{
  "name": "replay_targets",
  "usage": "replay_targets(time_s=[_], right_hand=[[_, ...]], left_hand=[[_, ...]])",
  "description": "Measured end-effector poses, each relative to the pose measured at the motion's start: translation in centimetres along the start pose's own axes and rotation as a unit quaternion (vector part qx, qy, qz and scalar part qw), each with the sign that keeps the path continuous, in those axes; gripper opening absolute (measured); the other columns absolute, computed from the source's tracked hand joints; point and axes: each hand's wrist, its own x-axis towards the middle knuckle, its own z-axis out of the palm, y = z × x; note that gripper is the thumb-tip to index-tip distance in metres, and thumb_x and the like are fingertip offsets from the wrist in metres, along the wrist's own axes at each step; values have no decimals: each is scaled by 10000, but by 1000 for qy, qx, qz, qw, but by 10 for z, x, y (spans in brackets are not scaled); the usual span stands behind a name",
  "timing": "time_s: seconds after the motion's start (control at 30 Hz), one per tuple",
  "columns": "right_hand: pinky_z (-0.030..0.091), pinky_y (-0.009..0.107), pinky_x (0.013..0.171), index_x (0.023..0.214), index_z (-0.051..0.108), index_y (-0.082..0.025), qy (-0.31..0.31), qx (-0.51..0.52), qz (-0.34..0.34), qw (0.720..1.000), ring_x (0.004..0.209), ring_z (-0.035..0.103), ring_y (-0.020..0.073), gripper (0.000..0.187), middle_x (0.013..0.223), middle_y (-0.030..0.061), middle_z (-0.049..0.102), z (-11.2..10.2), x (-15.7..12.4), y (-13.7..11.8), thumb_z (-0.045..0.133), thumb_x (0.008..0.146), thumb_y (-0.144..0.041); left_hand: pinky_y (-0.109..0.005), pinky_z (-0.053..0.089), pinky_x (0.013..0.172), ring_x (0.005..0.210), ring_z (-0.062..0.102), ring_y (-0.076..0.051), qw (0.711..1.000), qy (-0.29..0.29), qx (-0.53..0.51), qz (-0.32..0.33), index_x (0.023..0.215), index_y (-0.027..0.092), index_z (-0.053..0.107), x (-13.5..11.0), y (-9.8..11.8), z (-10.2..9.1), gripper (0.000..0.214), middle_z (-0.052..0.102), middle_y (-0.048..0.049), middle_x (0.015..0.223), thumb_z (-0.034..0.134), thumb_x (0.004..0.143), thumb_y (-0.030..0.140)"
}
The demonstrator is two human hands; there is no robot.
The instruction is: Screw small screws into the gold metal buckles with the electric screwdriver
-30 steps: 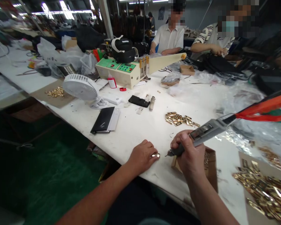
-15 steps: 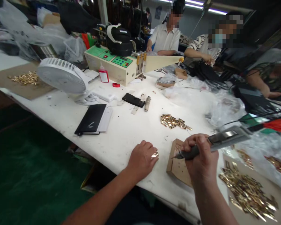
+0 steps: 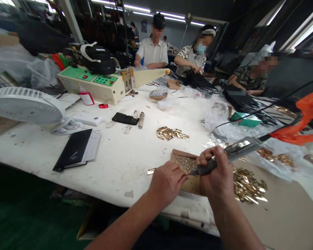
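My right hand (image 3: 217,175) is wrapped round a grey electric screwdriver (image 3: 243,148), whose narrow tip points left. My left hand (image 3: 167,184) has thumb and forefinger pinched together at that tip. Whatever sits between those fingers is too small to make out. Beneath both hands is a shallow cardboard box (image 3: 177,152) holding many tiny metal pieces (image 3: 184,161), likely screws. A small gold metal plate (image 3: 150,171) lies on the table just left of my left hand. Further back is a pile of similar gold plates (image 3: 171,133).
A bigger heap of gold plates (image 3: 249,185) lies right of my right hand, near plastic bags (image 3: 284,152). An orange strip (image 3: 299,119) hangs by the screwdriver's cable. Left stand a notebook (image 3: 74,149), a white fan (image 3: 27,104) and a cream machine (image 3: 94,83). Several people work across the table.
The gold plate formerly at my left fingers now lies on the table. My left hand has come over the box to the screwdriver tip. The camera has turned right.
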Motion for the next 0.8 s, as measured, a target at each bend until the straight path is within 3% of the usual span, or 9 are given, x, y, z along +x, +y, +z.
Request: replay_targets(time_s=[0.07,0.13,0.23,0.3,0.4,0.5,0.6,0.7,0.8], right_hand=[[402,232,488,770,502,-206,5,10,1,1000,515,435,89,357,656,-62,467,-7,3,-7,799,815,-400],[395,227,482,771,503,-207,17,20,6,1000,513,424,87,378,654,-63,454,-18,4,-15,814,793,-422],[389,213,475,776,510,-207,32,37,40,998,506,408,79,391,654,-64,436,-39,0,-24,826,767,-436],[393,206,470,773,518,-203,42,51,78,995,499,397,73,392,654,-64,425,-54,-5,-26,822,763,-450],[404,205,462,770,530,-201,68,63,122,988,496,391,71,401,654,-63,415,-71,-12,-24,821,756,-476],[405,210,458,767,530,-205,83,62,129,986,496,391,75,410,651,-64,418,-79,-13,-20,836,738,-476],[398,212,458,771,527,-208,85,63,121,987,493,394,75,411,651,-67,425,-84,-8,-19,841,737,-471],[398,216,462,770,527,-207,93,62,111,987,494,403,77,405,652,-66,434,-88,-1,-20,834,750,-470],[398,216,462,770,536,-203,96,64,108,987,497,409,78,392,652,-63,440,-93,4,-20,828,759,-465]], left_hand=[[-354,522,735,857,621,-211,1000,-10,7,-1,853,203,676,-2,0,0,186,695,-52,898,559,990,253],[-376,535,804,938,617,-226,1000,-2,-4,-17,981,204,681,-7,-1,-1,83,706,-69,1006,606,960,233],[-459,517,944,1110,577,-284,1000,1,-20,-20,1205,224,642,-19,-3,-3,384,682,-92,1208,767,854,316],[-499,500,981,1163,550,-312,1000,-19,-16,4,1167,242,665,-25,-4,-1,397,686,-83,1209,811,812,344],[-455,520,955,1126,560,-279,999,-37,-13,20,959,228,697,-23,-5,7,98,706,-57,1052,735,871,212],[-418,539,928,1078,567,-257,1000,-21,-1,17,862,209,685,-4,-8,20,71,683,-53,944,681,896,147],[-432,547,930,1093,566,-270,1000,-2,22,7,919,203,685,19,-14,30,59,675,-73,1021,707,880,164],[-474,516,1016,1196,541,-285,998,30,42,-30,1186,210,631,21,-24,26,351,628,-106,1247,752,857,210],[-482,511,1012,1180,560,-286,991,40,84,-100,1294,227,563,-5,-39,6,524,628,-98,1251,797,826,262]])
